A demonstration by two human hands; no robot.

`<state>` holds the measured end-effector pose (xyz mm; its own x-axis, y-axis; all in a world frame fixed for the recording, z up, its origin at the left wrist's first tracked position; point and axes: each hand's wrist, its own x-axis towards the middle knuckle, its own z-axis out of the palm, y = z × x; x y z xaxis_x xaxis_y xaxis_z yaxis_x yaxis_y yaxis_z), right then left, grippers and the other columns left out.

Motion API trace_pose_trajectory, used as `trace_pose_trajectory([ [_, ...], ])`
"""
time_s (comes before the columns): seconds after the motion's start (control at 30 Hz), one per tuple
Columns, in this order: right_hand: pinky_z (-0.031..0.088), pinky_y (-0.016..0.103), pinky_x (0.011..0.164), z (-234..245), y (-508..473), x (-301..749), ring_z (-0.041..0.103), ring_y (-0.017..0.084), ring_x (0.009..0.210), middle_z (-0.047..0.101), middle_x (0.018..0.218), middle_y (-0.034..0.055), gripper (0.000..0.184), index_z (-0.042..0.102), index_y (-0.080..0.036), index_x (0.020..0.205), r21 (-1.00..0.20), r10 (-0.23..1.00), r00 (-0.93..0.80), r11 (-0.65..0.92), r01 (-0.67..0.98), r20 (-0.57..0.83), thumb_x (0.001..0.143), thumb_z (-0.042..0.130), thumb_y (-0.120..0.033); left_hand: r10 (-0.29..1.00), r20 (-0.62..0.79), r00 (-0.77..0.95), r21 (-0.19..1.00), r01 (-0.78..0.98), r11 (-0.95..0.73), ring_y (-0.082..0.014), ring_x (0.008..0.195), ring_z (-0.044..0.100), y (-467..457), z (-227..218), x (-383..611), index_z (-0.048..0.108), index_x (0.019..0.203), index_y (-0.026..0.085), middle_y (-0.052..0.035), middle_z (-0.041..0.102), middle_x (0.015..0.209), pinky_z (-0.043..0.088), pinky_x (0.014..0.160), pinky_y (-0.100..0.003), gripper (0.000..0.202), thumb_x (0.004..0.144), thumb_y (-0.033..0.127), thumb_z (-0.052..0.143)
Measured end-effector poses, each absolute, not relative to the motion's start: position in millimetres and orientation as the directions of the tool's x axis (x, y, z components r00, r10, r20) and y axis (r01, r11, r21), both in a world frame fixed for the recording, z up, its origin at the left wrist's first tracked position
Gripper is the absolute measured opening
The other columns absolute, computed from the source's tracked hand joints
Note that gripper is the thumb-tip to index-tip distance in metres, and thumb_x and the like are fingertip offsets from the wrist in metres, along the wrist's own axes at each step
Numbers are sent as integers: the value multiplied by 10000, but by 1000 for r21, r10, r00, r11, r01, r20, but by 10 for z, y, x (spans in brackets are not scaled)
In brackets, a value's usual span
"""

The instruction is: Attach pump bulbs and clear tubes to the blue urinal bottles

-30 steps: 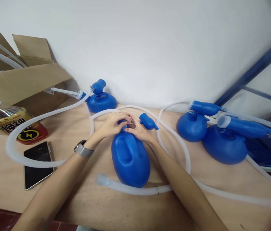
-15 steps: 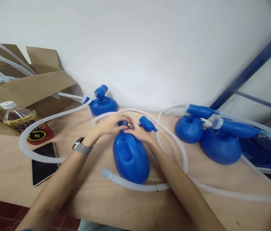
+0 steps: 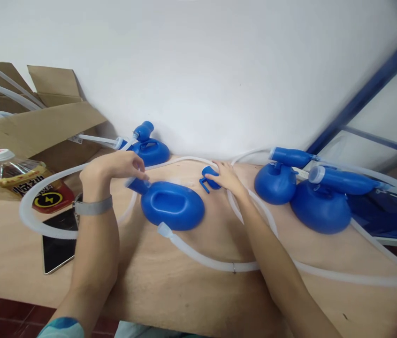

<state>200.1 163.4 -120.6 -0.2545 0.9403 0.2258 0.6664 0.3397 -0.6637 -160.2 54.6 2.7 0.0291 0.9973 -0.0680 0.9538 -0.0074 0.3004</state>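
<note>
A blue plastic urinal bottle (image 3: 198,213) with a recessed handle lies in front of me, its neck pointing left. My left hand (image 3: 123,165), wearing a watch, is bent over that neck with curled fingers gripping it. At the back, my right hand (image 3: 227,177) has its fingers on a small blue spouted funnel piece (image 3: 213,183) standing on the table. The frosted end of a clear hose (image 3: 198,256) lies against the bottle's near side, and a small metal clip sits on the hose.
Two blue bottles with hose fittings (image 3: 320,209) stand at right, another (image 3: 154,152) at back left. A cardboard box (image 3: 57,122) with hoses, a drink bottle (image 3: 49,199) and a phone (image 3: 56,251) are at left. Hoses loop across the table (image 3: 170,291). A blue frame (image 3: 367,98) rises at right.
Both hands were together at the bottle's neck. The bottle has swung round, its neck now leftward with my left hand. My right hand has moved right onto the small blue funnel piece.
</note>
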Motion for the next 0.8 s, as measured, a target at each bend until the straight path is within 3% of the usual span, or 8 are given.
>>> trace_pose_trajectory([
  [0.07, 400, 577, 1174, -1269, 1639, 2076, 557, 434, 1380, 645, 1430, 210, 818, 625, -178, 1400, -645, 961, -234, 272, 714, 146, 673, 928, -399, 996, -90, -16, 198, 980, 33, -279, 791, 674, 534, 21, -1607, 818, 1031, 240, -90, 773, 956, 482, 650, -318, 522, 660, 604, 853],
  [0.17, 510, 462, 1054, -1311, 1630, 2087, 674, 385, 1234, 729, 1305, 175, 804, 641, -179, 1345, -630, 968, -239, 235, 740, 79, 630, 954, -371, 999, -12, 47, 128, 991, -45, -322, 967, 701, 598, -31, -1428, 709, 1325, 228, -131, 762, 1172, 519, 758, -335, 699, 748, 609, 808],
  [0.3, 536, 425, 1001, -1129, 1599, 2115, 711, 328, 1151, 744, 1267, 139, 749, 597, -176, 1365, -622, 966, -242, 243, 744, 88, 703, 905, -339, 983, 61, 174, 39, 983, -177, -329, 1188, 676, 782, -260, -983, 613, 1440, 263, -136, 697, 1379, 514, 908, -368, 554, 968, 553, 596],
  [0.4, 519, 451, 1063, -826, 1493, 2221, 680, 312, 1215, 699, 1356, 131, 704, 598, -179, 1371, -643, 925, -332, 369, 671, 185, 747, 875, -350, 986, 37, 162, -8, 987, -162, -342, 1120, 705, 856, -474, -686, 721, 1264, 274, -132, 757, 1249, 509, 876, -389, 398, 923, 477, 687],
  [0.5, 483, 494, 1143, -483, 1300, 2351, 652, 316, 1283, 669, 1432, 115, 681, 633, -207, 1386, -698, 878, -412, 455, 554, 245, 771, 868, -383, 983, 105, 153, -49, 988, -148, -380, 1068, 715, 848, -593, -483, 750, 1140, 157, -227, 759, 1129, 479, 852, -431, 251, 980, 260, 587],
  [0.6, 486, 497, 1165, -210, 1089, 2459, 636, 319, 1330, 656, 1476, 90, 671, 641, -251, 1415, -757, 858, -453, 458, 466, 241, 807, 852, -442, 971, 152, 186, -54, 982, -180, -400, 1023, 719, 852, -615, -324, 749, 1042, 71, -294, 739, 1048, 448, 805, -445, 343, 996, 89, 410],
  [0.7, 500, 502, 1163, -55, 933, 2533, 632, 332, 1341, 684, 1435, 72, 628, 680, -271, 1363, -754, 848, -458, 479, 450, 265, 797, 857, -477, 956, 143, 256, -30, 967, -255, -375, 980, 721, 902, -620, -230, 744, 916, 75, -280, 741, 975, 432, 802, -439, 361, 989, 63, 391],
  [0.8, 534, 514, 1126, 4, 845, 2558, 683, 337, 1256, 723, 1350, 71, 587, 709, -264, 1305, -734, 844, -466, 490, 470, 264, 784, 862, -487, 939, 118, 322, 1, 946, -324, -371, 1040, 708, 949, -638, -248, 742, 904, 84, -275, 744, 1035, 438, 851, -452, 364, 983, 56, 387],
])
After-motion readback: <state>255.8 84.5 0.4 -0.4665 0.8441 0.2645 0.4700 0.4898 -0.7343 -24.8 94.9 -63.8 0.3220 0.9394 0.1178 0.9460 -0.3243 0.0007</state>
